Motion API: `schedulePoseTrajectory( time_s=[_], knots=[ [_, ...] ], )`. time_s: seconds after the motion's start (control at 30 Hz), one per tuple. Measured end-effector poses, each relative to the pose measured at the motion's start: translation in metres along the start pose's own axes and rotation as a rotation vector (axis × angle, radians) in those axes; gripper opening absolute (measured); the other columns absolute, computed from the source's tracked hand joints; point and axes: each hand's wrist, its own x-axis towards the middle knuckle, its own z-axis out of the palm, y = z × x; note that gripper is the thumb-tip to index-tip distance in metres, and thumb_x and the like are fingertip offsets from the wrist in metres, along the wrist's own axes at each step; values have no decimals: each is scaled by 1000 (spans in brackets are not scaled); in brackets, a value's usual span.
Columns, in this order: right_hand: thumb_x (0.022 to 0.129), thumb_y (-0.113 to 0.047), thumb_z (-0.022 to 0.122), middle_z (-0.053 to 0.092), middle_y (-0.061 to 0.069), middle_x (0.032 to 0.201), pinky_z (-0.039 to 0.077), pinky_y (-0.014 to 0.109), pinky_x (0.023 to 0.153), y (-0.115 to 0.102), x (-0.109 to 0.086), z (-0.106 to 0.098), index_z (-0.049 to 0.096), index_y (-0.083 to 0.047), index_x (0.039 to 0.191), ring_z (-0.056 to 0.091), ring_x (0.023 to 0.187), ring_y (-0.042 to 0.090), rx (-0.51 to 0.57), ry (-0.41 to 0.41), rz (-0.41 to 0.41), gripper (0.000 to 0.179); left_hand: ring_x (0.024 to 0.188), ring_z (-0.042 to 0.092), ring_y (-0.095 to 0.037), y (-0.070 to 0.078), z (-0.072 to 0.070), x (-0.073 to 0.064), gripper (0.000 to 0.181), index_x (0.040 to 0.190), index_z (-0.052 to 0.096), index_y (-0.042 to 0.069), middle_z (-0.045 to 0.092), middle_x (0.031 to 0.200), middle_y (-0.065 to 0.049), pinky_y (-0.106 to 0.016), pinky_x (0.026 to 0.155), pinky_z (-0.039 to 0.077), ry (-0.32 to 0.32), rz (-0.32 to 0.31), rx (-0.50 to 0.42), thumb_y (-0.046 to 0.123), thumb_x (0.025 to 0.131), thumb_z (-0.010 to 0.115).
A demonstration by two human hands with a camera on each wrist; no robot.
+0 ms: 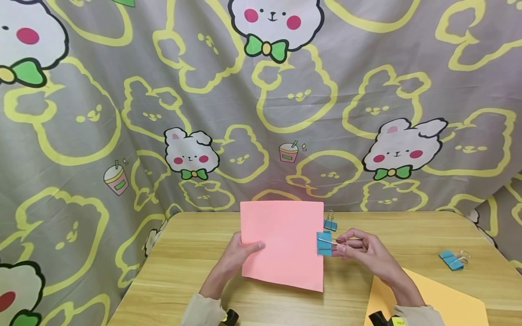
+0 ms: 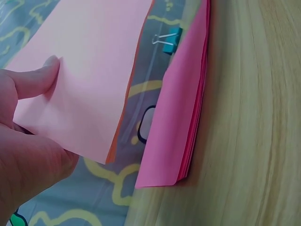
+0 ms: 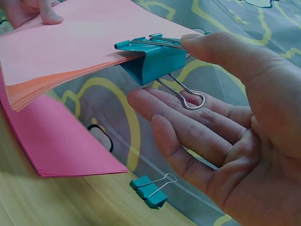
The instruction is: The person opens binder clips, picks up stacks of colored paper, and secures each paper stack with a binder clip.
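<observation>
I'm seemingly clipping the pink sheets, left grip holding them, right grip pinching the blue clip, probably needing gentle release.

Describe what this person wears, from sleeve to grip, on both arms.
The left sleeve and right sleeve are pale beige. A small black device sits at the left one; another black device sits at the right, beside a yellow label too small to read. The left grip and right grip wear no gloves.
</observation>
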Motion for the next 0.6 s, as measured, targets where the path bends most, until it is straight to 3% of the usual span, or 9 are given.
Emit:
schedulePoseTrajectory(
  time_s=[0.6],
  knots=[
    [105,-10,58,74,15,114,59,39,85,4,5,9,54,12,119,74,99,28,-14,-6,13,26,86,66,-17,-1,5,0,24,115,62,-5,71,98,-7,-32,79,56,-7,-19,-14,1,93,70]
  ],
)
